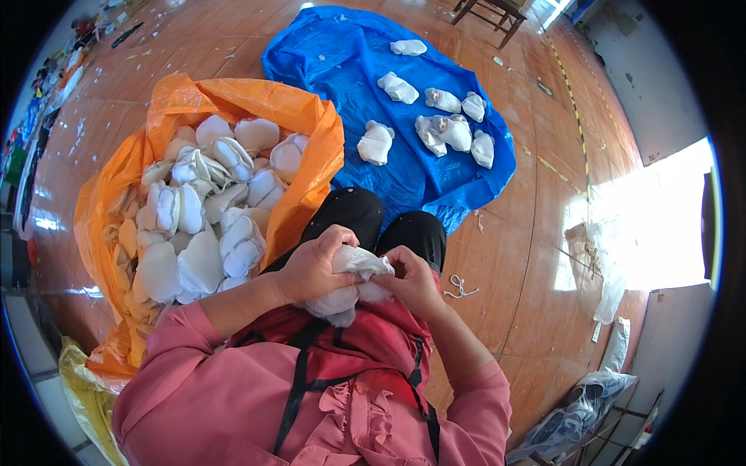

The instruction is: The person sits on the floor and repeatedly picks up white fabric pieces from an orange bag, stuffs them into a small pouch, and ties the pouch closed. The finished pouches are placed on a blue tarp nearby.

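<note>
Over my lap, both hands hold a small white cloth piece [357,262], bunched up, with fluffy white material showing below it. My left hand [315,268] is wrapped round its left side, thumb on top. The fingers of my right hand [412,279] pinch its right edge. To my left, an orange sack [315,109] stands wide-mouthed, filled with rounded white and tan padded fabric pieces [200,262]. Ahead lies a blue tarp [326,62] with several small white stuffed cloth bundles [376,143] on it. Which part of the held piece is inside my grip is hidden.
A wooden stool [497,15] stands at the far edge. White string [460,287] lies on the tiled floor [536,256] right of my knees. A plastic-wrapped bundle [579,412] sits at the lower right, a yellow sack [85,396] at the lower left.
</note>
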Demonstrator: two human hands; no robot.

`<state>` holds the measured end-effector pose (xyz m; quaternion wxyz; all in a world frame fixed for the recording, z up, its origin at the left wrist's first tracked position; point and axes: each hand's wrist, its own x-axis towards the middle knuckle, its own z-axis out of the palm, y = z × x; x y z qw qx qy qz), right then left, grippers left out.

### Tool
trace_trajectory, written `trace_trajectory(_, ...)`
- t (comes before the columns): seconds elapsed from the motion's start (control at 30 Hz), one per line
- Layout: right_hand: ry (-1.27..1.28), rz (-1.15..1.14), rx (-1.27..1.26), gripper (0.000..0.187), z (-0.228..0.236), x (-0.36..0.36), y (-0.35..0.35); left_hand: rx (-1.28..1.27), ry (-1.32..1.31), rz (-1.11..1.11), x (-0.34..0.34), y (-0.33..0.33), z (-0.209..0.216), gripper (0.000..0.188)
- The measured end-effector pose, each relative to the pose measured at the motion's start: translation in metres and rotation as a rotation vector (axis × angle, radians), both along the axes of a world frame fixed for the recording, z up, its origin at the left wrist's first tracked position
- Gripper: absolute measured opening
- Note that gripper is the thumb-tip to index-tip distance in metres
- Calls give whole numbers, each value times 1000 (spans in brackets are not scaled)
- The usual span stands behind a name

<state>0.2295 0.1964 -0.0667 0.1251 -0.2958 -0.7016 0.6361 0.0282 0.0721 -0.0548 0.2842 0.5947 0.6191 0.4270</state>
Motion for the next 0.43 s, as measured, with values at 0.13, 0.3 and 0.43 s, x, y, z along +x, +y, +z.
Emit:
trace_trajectory(0.13,-57,-28,-147,27,-22,-9,2,-104,40,56,2,-5,-5,47)
trace_trajectory(0.3,7,24,-154,25,-55,-13,-3,-261,-110,150,-2,-10,-17,39)
trace_trajectory(0.43,57,93,-27,30,-69,-12,-4,-238,-138,178,-4,-12,-23,36)
